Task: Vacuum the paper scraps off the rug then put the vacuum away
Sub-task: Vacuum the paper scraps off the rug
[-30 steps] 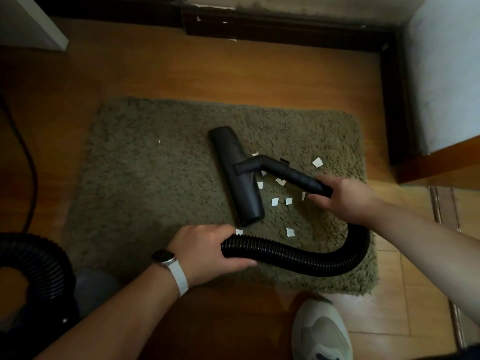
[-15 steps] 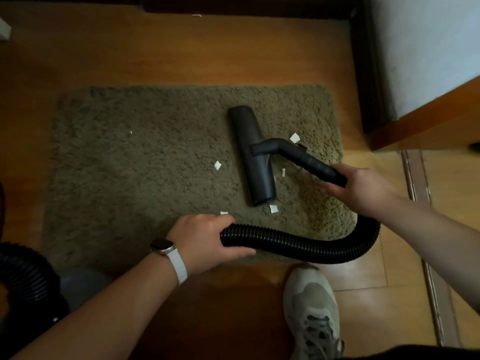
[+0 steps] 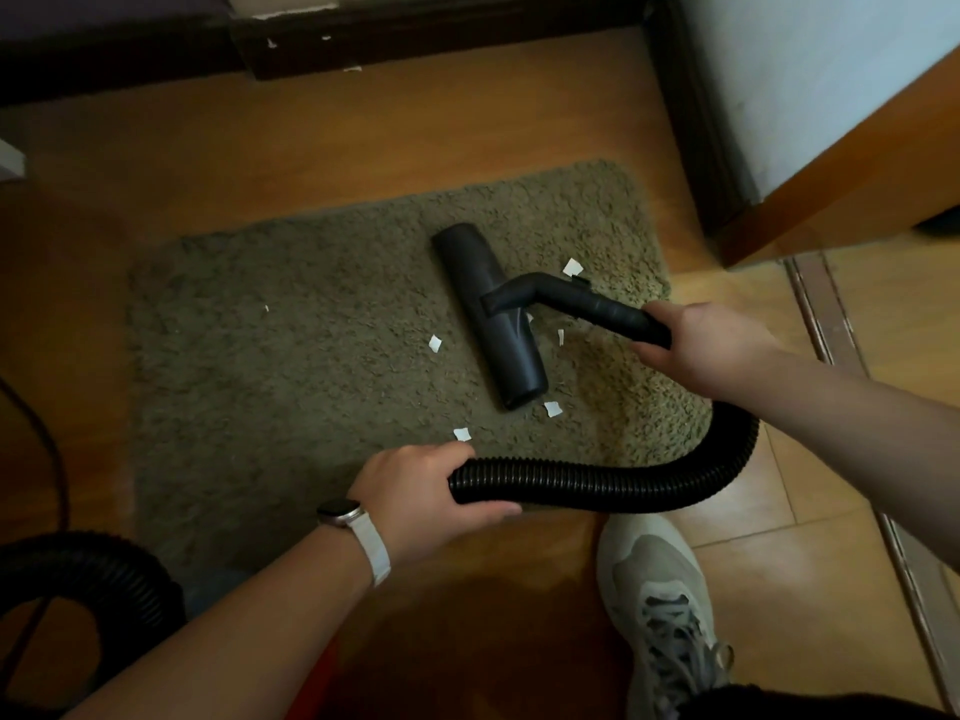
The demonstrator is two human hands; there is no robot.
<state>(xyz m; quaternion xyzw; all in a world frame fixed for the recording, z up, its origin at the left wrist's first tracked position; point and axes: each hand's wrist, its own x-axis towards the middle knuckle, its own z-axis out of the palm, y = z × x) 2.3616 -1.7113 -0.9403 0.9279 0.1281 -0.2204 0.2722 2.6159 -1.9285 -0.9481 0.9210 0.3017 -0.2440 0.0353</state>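
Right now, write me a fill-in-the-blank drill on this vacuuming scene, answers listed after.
The vacuum head lies on the olive ____.
The paper scraps are ____ in colour.
The watch is worn on the ____ wrist.
A ribbed black ____ bends beside the grey shoe.
Answers: rug; white; left; hose.

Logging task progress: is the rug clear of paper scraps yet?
Not clear. White paper scraps lie on the rug on both sides of the floor nozzle, one just beyond the left hand.
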